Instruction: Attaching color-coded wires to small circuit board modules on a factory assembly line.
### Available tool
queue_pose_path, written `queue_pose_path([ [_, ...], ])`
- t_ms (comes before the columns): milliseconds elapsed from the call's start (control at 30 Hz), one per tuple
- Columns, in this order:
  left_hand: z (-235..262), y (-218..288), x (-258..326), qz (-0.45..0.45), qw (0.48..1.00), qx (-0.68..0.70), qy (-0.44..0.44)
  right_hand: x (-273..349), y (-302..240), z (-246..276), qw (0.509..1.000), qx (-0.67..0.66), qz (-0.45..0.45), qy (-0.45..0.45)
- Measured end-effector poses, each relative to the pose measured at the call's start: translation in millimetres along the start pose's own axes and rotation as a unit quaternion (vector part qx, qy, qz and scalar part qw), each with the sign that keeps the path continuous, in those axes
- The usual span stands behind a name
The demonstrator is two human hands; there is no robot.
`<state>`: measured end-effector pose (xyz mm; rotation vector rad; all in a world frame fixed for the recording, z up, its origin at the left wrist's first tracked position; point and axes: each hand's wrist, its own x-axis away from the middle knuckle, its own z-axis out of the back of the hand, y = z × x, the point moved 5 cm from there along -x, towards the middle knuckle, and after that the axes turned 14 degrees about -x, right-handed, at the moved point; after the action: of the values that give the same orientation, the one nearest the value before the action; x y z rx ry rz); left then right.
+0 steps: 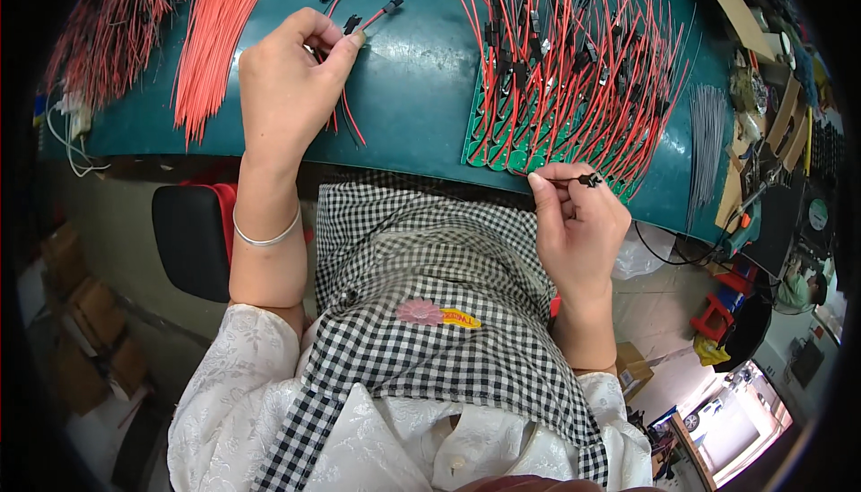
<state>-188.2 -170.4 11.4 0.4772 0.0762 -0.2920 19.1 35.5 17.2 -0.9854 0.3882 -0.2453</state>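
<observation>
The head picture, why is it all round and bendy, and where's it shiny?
In the head view, the fisheye lens bows the table edge and the corners go black; in the head view, pale glare shines on the tabletop right of the left hand; also in the head view, the doorway at lower right looks very bright.

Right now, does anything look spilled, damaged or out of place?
Nothing looks spilled or damaged. The red wires over the green boards splay and cross untidily, unlike the mostly parallel red bundle near the left hand.
</observation>
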Motion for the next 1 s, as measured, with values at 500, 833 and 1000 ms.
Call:
queue_pose_path([
  [500, -1, -15, 6, -0.022, 0.931, 0.36, 0.05, -11, -9, -20, 0.998, 0.055, 0.021, -0.012],
  [833, -7, 78, 86, -0.144, 0.879, 0.395, -0.224, -14, -26, -9, 0.929, -0.365, -0.052, -0.032],
  [1000, -24, 71, 98, -0.084, 0.863, 0.386, -0.316, -4, -3, 12, 0.857, -0.49, -0.131, 0.094],
])
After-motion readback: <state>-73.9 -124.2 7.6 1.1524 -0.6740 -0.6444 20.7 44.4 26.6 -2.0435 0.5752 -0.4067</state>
